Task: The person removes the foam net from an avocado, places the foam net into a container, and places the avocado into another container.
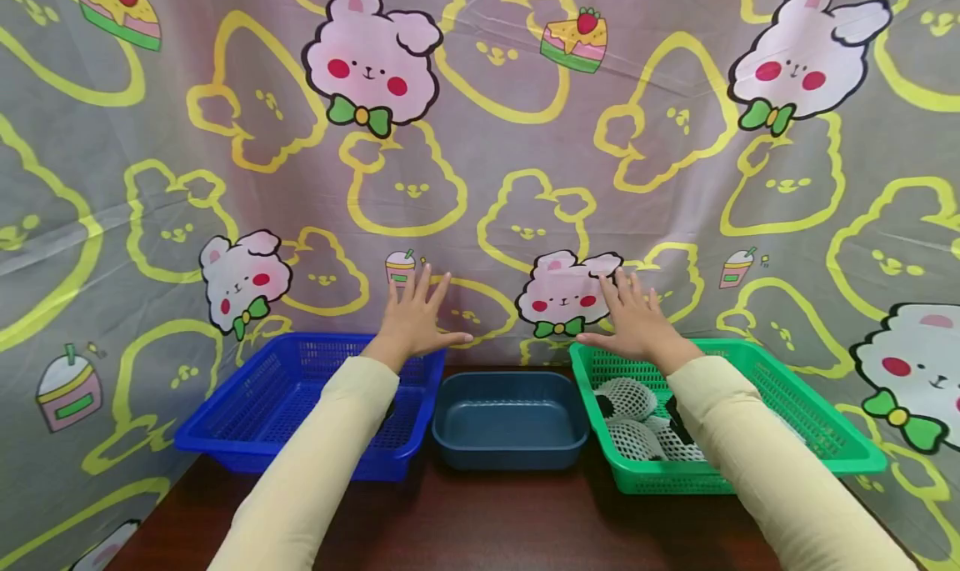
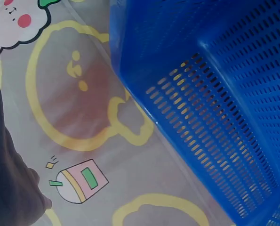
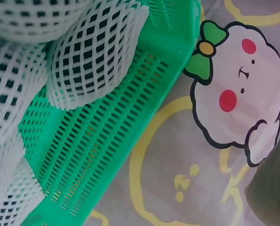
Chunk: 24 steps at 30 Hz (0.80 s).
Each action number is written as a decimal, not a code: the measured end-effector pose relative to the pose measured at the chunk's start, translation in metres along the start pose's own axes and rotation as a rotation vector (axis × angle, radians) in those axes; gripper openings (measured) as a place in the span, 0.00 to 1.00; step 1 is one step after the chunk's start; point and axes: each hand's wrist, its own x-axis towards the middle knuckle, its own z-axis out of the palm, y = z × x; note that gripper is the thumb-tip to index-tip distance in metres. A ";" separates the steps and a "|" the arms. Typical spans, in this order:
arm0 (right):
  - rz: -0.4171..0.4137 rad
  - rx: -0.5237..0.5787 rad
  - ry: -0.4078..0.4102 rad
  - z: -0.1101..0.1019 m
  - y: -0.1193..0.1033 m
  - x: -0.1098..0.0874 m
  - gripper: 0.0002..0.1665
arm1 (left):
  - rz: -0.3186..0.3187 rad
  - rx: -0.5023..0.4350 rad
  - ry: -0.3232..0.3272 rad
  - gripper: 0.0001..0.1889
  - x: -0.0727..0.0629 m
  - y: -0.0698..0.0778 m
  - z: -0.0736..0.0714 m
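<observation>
With fingers spread and straight, my left hand (image 1: 412, 321) is raised above the far right part of the blue basket (image 1: 300, 350) and holds nothing. My right hand (image 1: 637, 323) is likewise raised, fingers extended, over the far left part of the green basket (image 1: 847, 457). Several dark round things in white foam netting (image 1: 630, 400) lie in the green basket; my right forearm hides part of them. In the right wrist view, the netted things (image 3: 95, 59) crowd one side of that basket. A dark object, mostly hidden by my left sleeve, shows in the blue basket.
A dark blue rectangular tub (image 1: 510, 458) stands between the two baskets. All three rest on a dark reddish-brown table (image 1: 502, 521). Behind them hangs a grey cloth (image 1: 480, 154) printed with rabbits and yellow outlines; it also rises at both sides.
</observation>
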 end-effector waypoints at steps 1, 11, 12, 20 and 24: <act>-0.002 0.002 -0.007 -0.001 0.001 -0.001 0.69 | 0.003 -0.006 -0.005 0.58 -0.001 0.000 -0.002; -0.032 0.022 -0.070 -0.021 -0.001 -0.016 0.68 | 0.048 -0.057 -0.046 0.57 -0.014 0.007 -0.018; -0.039 0.025 -0.074 -0.023 0.000 -0.018 0.68 | 0.059 -0.059 -0.048 0.57 -0.016 0.010 -0.021; -0.072 0.035 -0.072 -0.035 0.002 -0.035 0.68 | 0.160 -0.045 -0.098 0.57 -0.030 0.037 -0.031; -0.063 0.054 -0.093 -0.038 0.006 -0.045 0.67 | 0.188 -0.067 -0.103 0.56 -0.037 0.049 -0.029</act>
